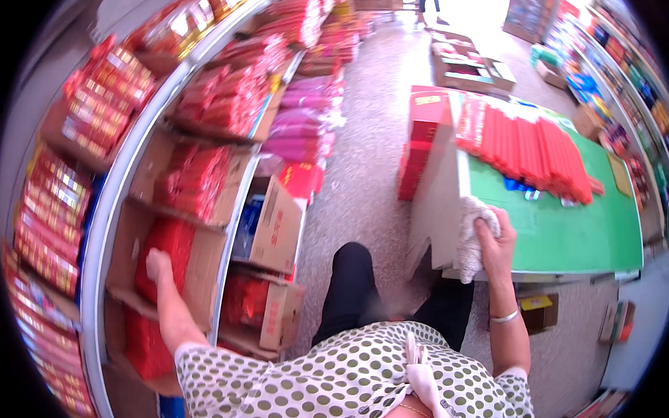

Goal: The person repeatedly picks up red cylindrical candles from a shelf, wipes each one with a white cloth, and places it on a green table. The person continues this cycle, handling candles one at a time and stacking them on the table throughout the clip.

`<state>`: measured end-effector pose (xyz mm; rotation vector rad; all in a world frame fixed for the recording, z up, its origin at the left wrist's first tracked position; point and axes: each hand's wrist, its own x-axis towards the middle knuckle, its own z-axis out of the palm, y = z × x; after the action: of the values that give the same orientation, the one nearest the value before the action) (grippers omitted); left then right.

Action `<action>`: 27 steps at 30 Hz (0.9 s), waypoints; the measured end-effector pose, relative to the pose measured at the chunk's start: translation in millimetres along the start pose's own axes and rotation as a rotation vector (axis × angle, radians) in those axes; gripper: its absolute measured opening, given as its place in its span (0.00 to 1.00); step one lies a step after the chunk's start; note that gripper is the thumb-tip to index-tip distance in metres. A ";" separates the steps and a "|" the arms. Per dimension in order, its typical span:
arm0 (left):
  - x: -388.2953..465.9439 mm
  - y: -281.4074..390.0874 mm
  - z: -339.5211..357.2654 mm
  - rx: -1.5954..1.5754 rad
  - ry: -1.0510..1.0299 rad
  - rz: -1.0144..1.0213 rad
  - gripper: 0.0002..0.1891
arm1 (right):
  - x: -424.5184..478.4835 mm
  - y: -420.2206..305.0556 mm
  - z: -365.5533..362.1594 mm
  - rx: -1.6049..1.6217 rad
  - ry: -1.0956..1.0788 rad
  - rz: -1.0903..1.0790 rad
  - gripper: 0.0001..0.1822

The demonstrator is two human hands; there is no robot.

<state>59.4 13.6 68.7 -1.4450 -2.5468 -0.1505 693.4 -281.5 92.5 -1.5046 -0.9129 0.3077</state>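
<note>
My right hand (497, 240) grips a crumpled whitish cloth (469, 241), which hangs over the near left corner of a green-topped table (565, 239). On that table lies a row of red plastic-wrapped packets (527, 149), beyond my right hand. My left hand (158, 265) reaches into an open cardboard box (206, 276) on the shelf at the left. It is at a red package (184, 242) in that box, fingers curled; whether it grips the package does not show.
Shelves (99, 228) with boxes of red packets run along the left. An aisle floor (364, 155) lies between them and the table. Red cartons (422, 140) stand against the table's left side. Open boxes (463, 75) stand farther ahead; a person (427, 2) is at the far end.
</note>
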 end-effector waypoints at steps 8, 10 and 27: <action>18.5 -21.3 32.4 0.171 0.025 -0.035 0.18 | 0.5 -2.6 -2.0 -0.080 0.035 -0.089 0.12; 18.4 -18.7 28.9 0.146 -0.083 -0.090 0.19 | -0.6 0.0 -2.0 -0.073 0.035 -0.069 0.12; -60.4 134.2 -9.9 -0.602 0.403 0.734 0.23 | 22.7 10.7 -71.9 1.172 0.278 0.155 0.14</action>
<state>205.8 30.2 62.5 -2.1728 -1.5788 -1.0174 760.5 -316.2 102.7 -0.4936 -0.2537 0.5948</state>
